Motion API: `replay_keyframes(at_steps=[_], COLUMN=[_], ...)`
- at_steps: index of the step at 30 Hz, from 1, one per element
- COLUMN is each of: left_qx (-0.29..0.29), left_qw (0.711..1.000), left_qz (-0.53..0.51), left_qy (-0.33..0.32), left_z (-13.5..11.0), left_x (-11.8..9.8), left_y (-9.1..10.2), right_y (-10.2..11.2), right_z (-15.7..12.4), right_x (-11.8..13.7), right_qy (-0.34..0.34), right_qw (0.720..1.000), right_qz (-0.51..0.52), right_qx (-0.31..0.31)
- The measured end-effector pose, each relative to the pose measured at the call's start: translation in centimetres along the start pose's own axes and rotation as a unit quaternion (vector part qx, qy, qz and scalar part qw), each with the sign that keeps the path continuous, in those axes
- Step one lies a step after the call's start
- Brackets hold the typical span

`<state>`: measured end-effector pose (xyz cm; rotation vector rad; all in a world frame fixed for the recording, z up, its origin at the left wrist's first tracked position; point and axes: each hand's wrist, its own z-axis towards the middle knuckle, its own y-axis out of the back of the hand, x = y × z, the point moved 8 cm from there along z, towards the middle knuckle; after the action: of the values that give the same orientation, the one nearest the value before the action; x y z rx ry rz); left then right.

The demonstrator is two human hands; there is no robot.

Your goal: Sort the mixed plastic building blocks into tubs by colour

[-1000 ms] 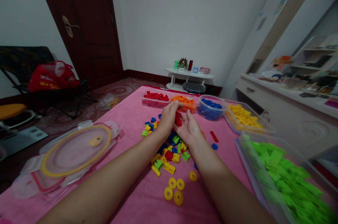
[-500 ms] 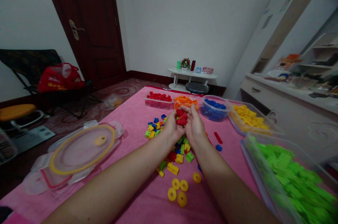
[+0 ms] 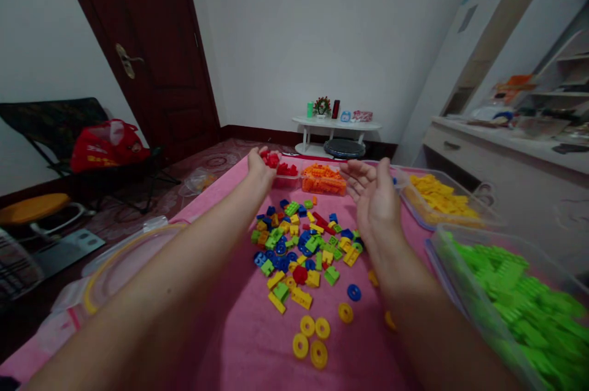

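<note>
My left hand (image 3: 259, 167) is at the red container, its fingers curled round several red building bricks (image 3: 271, 159). Beneath and beside it the clear container (image 3: 286, 182) holds more red bricks. My right hand (image 3: 375, 197) is open, palm turned inward, with nothing in it. It hovers right of the container of orange bricks (image 3: 323, 181) and hides most of the blue bricks' container. Between my forearms lies a loose pile of mixed bricks (image 3: 301, 243) in blue, green, yellow and red. Several yellow rings (image 3: 318, 354) lie nearer to me.
On the right stand containers of yellow bricks (image 3: 439, 197) and green bricks (image 3: 515, 299). A clear lid with a yellow seal (image 3: 103, 274) lies at the left, partly behind my forearm. The pink cloth (image 3: 257, 342) covers the table. A white side table (image 3: 338, 124) stands beyond.
My hands were cupped together round red bricks above the pile. Now they are apart: the left has moved left to the red container with bricks, the right has moved right, empty.
</note>
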<state>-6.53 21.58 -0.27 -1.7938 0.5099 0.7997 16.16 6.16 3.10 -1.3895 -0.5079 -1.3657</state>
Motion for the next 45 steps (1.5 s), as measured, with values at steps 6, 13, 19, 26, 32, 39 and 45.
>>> replay_keyframes(at_steps=[6, 13, 19, 26, 32, 39, 45], left_qx=[0.001, 0.107, 0.395, 0.372, 0.352, 0.355, 0.356], left_qw=[0.985, 0.914, 0.719, 0.377, 0.399, 0.462, 0.460], left_qz=[0.162, 0.344, 0.533, 0.814, 0.806, 0.780, 0.780], left_qy=[-0.053, -0.189, -0.206, -0.240, -0.259, -0.230, -0.230], left_z=[5.1, 2.3, -8.2, -15.5, -14.2, -12.5, -12.4], left_x=[-1.8, 0.4, 6.6, 10.6, 10.9, 10.0, 8.9], left_y=[-0.3, -1.3, -5.1, -2.9, -2.0, -1.1, -1.2], right_y=[2.0, 4.6, 4.6, 6.6, 4.6, 6.7, 10.1], right_z=[1.2, 2.8, 3.7, 1.1, -0.4, 1.9, 3.1], right_x=[0.7, 1.7, 1.2, -4.5, -5.0, -2.5, -3.4], right_qy=[-0.010, 0.022, 0.059, -0.147, -0.127, -0.096, -0.130], right_qw=[0.999, 0.997, 0.908, 0.594, 0.522, 0.604, 0.594], right_qz=[-0.002, -0.056, -0.402, -0.749, -0.800, -0.769, -0.785], right_qx=[-0.034, -0.057, 0.097, 0.253, 0.268, 0.186, 0.118])
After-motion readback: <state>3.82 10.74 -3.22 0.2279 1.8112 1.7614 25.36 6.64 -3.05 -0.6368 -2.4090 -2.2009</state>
